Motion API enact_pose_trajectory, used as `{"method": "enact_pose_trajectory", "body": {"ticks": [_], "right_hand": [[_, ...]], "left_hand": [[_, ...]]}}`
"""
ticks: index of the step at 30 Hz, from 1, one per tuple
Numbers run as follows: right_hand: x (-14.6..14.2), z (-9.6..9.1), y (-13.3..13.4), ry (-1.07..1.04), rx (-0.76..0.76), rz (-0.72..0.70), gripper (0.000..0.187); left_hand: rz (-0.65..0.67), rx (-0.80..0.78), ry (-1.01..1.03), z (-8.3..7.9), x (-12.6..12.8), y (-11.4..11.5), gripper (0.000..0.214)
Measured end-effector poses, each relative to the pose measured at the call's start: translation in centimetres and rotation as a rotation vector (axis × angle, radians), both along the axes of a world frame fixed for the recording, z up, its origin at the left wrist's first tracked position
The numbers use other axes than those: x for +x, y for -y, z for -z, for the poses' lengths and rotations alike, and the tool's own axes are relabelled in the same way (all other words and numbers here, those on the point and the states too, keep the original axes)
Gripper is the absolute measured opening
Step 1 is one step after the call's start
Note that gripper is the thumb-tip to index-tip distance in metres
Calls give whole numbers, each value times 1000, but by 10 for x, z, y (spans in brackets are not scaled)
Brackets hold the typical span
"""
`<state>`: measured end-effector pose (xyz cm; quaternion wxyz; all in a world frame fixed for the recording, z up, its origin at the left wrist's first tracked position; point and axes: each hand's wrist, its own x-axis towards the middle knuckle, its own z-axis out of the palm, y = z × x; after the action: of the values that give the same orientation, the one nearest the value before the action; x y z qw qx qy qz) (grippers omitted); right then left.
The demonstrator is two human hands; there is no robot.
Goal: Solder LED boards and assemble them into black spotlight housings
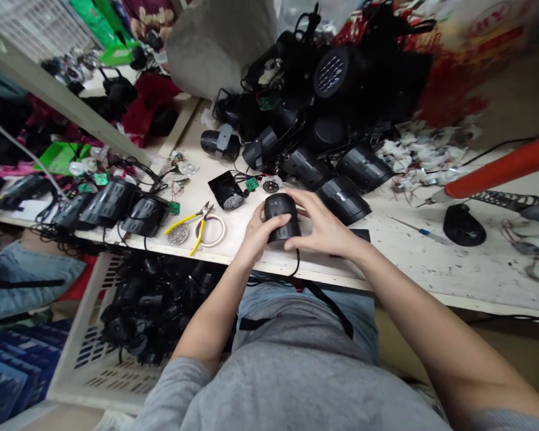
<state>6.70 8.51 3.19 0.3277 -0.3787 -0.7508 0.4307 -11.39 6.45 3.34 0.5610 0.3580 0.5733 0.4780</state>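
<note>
A black cylindrical lamp housing is between my two hands just above the front edge of the white workbench. My left hand wraps its left side, the thumb lying across the front. My right hand grips from the right, with fingers near the top and thumb low. A black cable hangs from the bottom of the housing. Behind it lie a round metal-looking disc, a small green circuit board and a black box-shaped part. Yellow-handled cutters rest across a ring to the left.
More black housings are piled at the back. Right of my hands are a blue-handled tool, a soldering iron and an orange-red bar. A white crate full of black parts stands below, left. Another person's leg is beyond.
</note>
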Motion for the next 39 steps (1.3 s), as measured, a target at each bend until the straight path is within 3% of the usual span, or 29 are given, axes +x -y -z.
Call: {"method": "enact_pose_trajectory", "body": {"ticks": [4, 8, 14, 25, 31, 35, 39], "right_hand": [[-15, 4, 18, -297, -306, 328, 74], [-40, 6, 44, -263, -440, 352, 55], [-60, -4, 52, -133, -327, 477, 50], [-65, 7, 51, 21, -7, 490, 40], [-62, 1, 51, 23, -9, 399, 54], [-56, 1, 58, -96, 15, 434, 38], [-52, -1, 64, -24, 283, 482, 14]], "left_hand": [[-110, 3, 248, -7, -7, 8, 55], [-223, 57, 276, -10, -8, 14, 45], [-226, 18, 352, -7, -10, 18, 44], [-393, -19, 500, 8, 7, 17, 43], [-451, 1, 541, -1, 3, 10, 34], [-435, -29, 605, -7, -10, 4, 31], [-436, -109, 696, -12, -12, 2, 27]]}}
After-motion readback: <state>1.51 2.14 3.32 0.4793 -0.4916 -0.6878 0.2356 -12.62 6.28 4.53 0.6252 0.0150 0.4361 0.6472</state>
